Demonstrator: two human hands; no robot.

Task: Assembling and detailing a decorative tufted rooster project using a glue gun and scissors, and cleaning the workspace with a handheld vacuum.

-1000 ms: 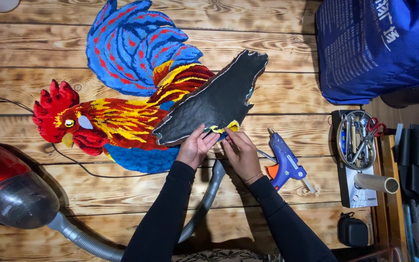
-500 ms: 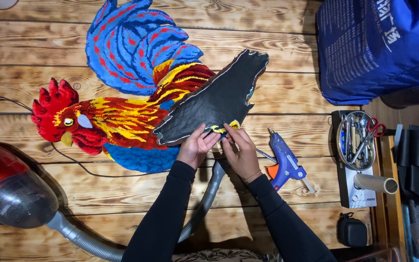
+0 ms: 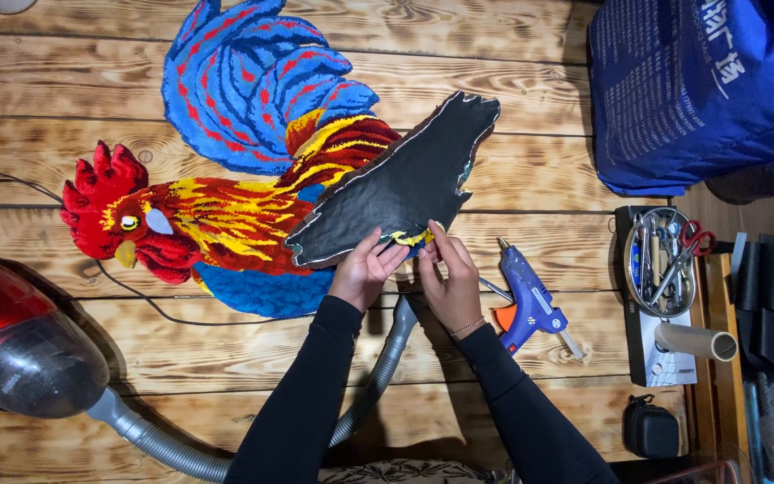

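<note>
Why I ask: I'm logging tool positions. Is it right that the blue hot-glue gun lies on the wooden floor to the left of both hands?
Not quite: in the head view the blue hot-glue gun lies on the wooden floor to the right of both hands, beside the right hand, not the left hand.

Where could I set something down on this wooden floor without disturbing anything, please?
Bare boards lie between the black-backed wing piece and the blue bag, and between the vacuum hose and the rooster rug. It is crowded where the left hand and right hand work beside the glue gun, and at the tool tin.
</note>
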